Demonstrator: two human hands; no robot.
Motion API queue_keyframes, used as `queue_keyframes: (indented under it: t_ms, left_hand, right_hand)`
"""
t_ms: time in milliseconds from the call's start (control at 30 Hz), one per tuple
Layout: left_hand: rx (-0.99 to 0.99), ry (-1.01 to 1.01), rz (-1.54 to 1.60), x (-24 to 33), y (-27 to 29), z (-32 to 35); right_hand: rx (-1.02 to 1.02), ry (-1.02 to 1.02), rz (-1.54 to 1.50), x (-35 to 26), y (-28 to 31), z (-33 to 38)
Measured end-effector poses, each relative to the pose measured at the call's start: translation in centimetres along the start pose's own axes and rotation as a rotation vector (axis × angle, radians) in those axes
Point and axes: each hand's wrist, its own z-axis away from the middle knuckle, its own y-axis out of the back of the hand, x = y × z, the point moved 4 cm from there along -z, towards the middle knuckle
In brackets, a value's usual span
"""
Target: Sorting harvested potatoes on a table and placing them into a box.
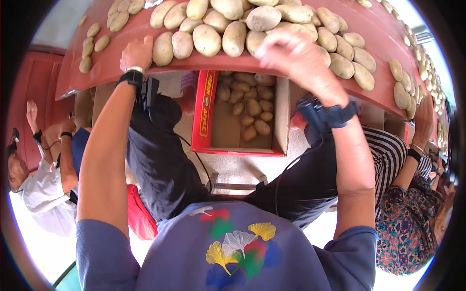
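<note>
Potatoes cover much of the reddish tabletop (111, 60) in front of me. My left hand (136, 55) rests by the table's near edge, its back toward me and its fingertips hidden. Just right of it lies a potato (162, 49), but whether the hand touches it I cannot make out. Over the right part of the potato pile (234, 39), my right hand (291, 54) is raised and somewhat blurred, fingers loosely bent and apart, no potato visible in it. A dark device is strapped to each of my wrists.
Below the table edge, between my knees, stands a red-sided cardboard box (205, 111) with several potatoes inside. Smaller potato groups lie left (88, 48) and right (400, 87). One person (48, 186) sits at my left, another (407, 213) close at my right with a hand near the table.
</note>
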Motion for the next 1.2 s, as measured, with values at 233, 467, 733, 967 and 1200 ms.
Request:
queue_keyframes:
  t_ms: [233, 467, 733, 967, 1200]
  left_hand:
    - [0.025, 0.001, -0.006, 0.2, -0.1, -0.3]
    - [0.033, 0.006, -0.019, 0.2, -0.1, -0.2]
    - [0.035, -0.008, -0.017, 0.3, 0.1, -0.1]
    - [0.049, -0.002, 0.007, 0.0, -0.2, -0.3]
    - [0.021, 0.001, -0.015, 0.3, 0.1, 0.0]
  right_hand:
    - [0.491, 0.252, 0.959, -2.9, 5.8, 0.3]
    - [0.263, 0.114, 0.979, 0.3, 4.5, -0.9]
    - [0.256, 0.050, 0.990, -0.5, 4.5, -1.1]
    - [0.538, -0.060, -0.604, -1.3, 7.9, -0.5]
    - [0.181, 0.003, -0.693, -0.9, 2.4, -0.9]
